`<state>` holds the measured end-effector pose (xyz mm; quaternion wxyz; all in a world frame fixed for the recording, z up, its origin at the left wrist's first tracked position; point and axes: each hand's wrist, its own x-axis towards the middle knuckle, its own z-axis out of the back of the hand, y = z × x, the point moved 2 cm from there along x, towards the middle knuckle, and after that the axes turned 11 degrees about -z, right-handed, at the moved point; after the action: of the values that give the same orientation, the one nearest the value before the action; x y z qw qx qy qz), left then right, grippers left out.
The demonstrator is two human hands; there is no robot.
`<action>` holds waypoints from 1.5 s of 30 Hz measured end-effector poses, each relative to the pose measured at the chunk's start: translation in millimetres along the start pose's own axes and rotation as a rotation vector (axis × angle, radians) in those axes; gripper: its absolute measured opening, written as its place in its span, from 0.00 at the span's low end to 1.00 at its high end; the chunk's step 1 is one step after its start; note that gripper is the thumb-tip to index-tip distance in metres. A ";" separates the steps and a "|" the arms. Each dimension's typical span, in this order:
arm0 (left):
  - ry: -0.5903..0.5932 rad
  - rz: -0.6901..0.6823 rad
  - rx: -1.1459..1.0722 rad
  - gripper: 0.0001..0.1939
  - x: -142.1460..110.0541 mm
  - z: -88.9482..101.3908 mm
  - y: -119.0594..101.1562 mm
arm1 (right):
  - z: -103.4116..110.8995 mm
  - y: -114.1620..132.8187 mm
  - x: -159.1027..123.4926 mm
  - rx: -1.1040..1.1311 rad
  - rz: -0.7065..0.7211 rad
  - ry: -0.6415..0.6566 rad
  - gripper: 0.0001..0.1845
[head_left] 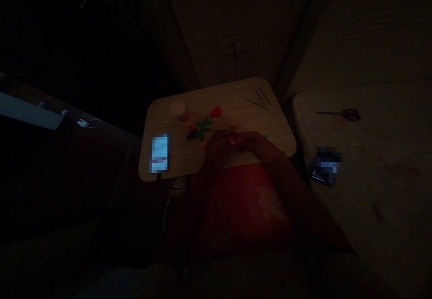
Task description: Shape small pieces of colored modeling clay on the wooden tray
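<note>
Looks partway: green branched piece [204, 128] and red piece [216, 111] already formed, mid-frame on the bench [153, 119]. Orange lump [232, 141] in work just below frame centre, likely unfinished; final shape unclear. It's small, bright, mostly covered. Right hand [254, 142]: fingers pinched on it. Left hand [218, 145] curls over; too dark to tell its grip.

Seems to wear red cloth [229, 200], seen just below the grip. Carries a pale floral print [268, 202] on it, below and to the right of the grip; reads as plain red straight below. Has left hand [218, 145] and right hand [254, 144] bare. Fades into dark farther back from the grip, too dim to read.
</note>
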<state>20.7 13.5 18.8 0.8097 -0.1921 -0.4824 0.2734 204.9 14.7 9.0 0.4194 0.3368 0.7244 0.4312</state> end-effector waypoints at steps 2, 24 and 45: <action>0.020 0.008 0.006 0.18 -0.6 -1.0 -0.2 | 0.7 -1.1 1.4 0.010 0.009 0.002 0.24; -0.186 0.561 -0.703 0.29 -14.0 -32.2 -51.6 | -54.4 50.0 -5.9 -0.772 0.760 -0.681 0.44; -0.143 0.477 -0.614 0.33 2.8 -43.5 -42.5 | -32.9 40.7 11.6 -0.639 0.645 -0.862 0.39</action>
<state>71.3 -19.9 25.1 0.5926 -0.5125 -0.5387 0.3097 175.6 29.7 51.3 0.6027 0.5401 0.1876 0.5567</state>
